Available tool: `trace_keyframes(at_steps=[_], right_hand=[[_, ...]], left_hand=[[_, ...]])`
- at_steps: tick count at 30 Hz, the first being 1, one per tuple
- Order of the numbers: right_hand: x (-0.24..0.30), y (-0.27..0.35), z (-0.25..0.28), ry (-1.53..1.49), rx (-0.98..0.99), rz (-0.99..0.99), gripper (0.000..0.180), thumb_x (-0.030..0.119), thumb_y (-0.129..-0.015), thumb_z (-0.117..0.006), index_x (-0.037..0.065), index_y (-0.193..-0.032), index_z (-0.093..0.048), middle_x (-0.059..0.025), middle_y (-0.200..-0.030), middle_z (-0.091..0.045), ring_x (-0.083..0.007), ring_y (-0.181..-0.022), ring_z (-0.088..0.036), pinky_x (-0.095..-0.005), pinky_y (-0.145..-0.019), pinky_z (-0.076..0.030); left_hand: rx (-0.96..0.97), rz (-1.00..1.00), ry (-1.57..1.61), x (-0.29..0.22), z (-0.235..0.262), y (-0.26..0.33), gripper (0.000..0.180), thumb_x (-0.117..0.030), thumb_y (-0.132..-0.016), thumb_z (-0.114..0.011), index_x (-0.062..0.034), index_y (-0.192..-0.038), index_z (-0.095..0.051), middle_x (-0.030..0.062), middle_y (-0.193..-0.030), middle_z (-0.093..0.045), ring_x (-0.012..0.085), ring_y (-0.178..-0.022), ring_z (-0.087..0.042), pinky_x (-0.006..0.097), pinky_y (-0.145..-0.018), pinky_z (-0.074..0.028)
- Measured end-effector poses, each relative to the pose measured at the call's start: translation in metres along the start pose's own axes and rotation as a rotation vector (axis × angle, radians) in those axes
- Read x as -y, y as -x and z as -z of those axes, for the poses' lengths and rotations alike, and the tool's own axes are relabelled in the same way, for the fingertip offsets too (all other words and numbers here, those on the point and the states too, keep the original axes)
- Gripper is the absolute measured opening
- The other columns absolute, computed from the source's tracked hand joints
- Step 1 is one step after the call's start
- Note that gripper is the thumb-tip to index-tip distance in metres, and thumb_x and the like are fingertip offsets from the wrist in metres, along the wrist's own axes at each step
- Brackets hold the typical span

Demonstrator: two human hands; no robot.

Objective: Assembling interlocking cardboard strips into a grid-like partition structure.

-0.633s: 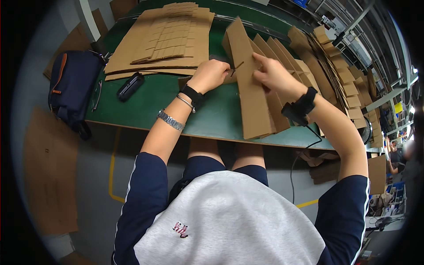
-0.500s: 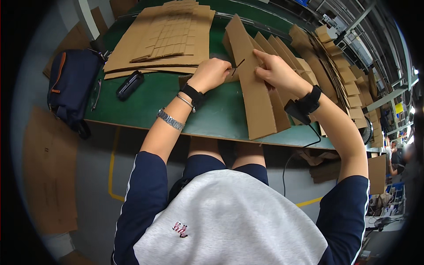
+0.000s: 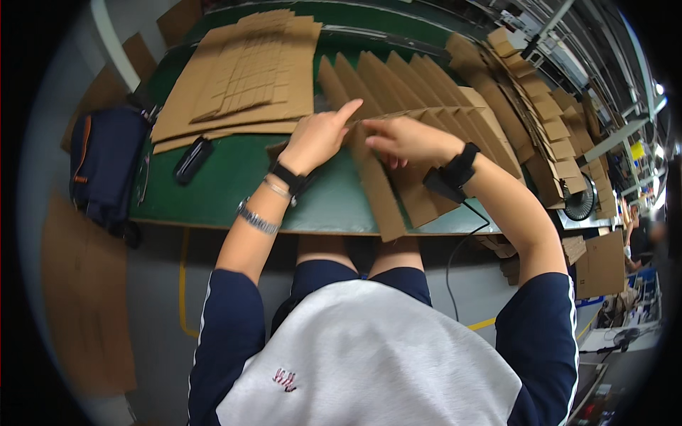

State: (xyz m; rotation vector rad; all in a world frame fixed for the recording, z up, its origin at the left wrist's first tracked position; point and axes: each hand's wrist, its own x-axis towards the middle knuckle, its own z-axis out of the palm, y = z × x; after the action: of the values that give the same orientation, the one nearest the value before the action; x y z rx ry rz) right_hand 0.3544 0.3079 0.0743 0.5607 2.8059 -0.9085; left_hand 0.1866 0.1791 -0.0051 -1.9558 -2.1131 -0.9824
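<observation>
Cardboard partition (image 3: 398, 89): standing on the green bench (image 3: 320, 202), beyond and to the right of the left hand (image 3: 316, 140), around and beyond the right hand (image 3: 406, 144). Its panels stand upright, leaning slightly; a cross strip (image 3: 433, 111) runs through them, its left end at the fingers of both hands.

Left hand: index finger extended, other fingers curled; whether it grips the strip cannot be told. Right hand: partly curled, fingertips at the top of the leftmost panel (image 3: 378, 188), just beside the left hand; firm grip cannot be confirmed.

Edges: the leftmost panel's near end, on the body side of the right hand, reaches the bench's near edge and appears to overlap it. A cable (image 3: 450, 266) hangs past that edge from the right wrist band (image 3: 458, 170).

Room: bare bench lies on the body side of the left hand and leftward to a dark case (image 3: 192, 162). Beyond the left hand, a flat cardboard stack (image 3: 298, 71) limits space. Right of the right hand, past the partition, more cardboard (image 3: 529, 121) stands close.
</observation>
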Motion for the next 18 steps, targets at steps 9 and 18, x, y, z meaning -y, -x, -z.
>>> trace_keyframes(at_steps=[9, 18], right_hand=[[-0.224, 0.042, 0.090, 0.456, -0.358, -0.342, 0.076, 0.029, -0.065, -0.076, -0.004, -0.127, -0.048, -0.0261, -0.129, -0.054, -0.0371, -0.118, -0.054, -0.0408, -0.096, -0.046], [-0.191, -0.023, 0.198, 0.531, -0.892, -0.031, 0.075, 0.022, -0.080, -0.066, 0.000, -0.142, -0.031, -0.0307, -0.106, -0.064, -0.0443, -0.101, -0.061, -0.0474, -0.088, -0.051]], left_hand=[[0.011, -0.070, -0.033, -0.005, 0.008, 0.010, 0.031, -0.006, -0.086, -0.061, -0.0121, -0.117, -0.064, 0.0137, -0.081, -0.061, 0.0348, -0.075, -0.061, 0.043, -0.066, -0.049], [-0.234, 0.057, -0.144, -0.021, 0.003, -0.025, 0.036, -0.003, -0.089, -0.056, -0.0132, -0.123, -0.062, 0.0150, -0.088, -0.063, 0.0367, -0.079, -0.063, 0.044, -0.066, -0.051]])
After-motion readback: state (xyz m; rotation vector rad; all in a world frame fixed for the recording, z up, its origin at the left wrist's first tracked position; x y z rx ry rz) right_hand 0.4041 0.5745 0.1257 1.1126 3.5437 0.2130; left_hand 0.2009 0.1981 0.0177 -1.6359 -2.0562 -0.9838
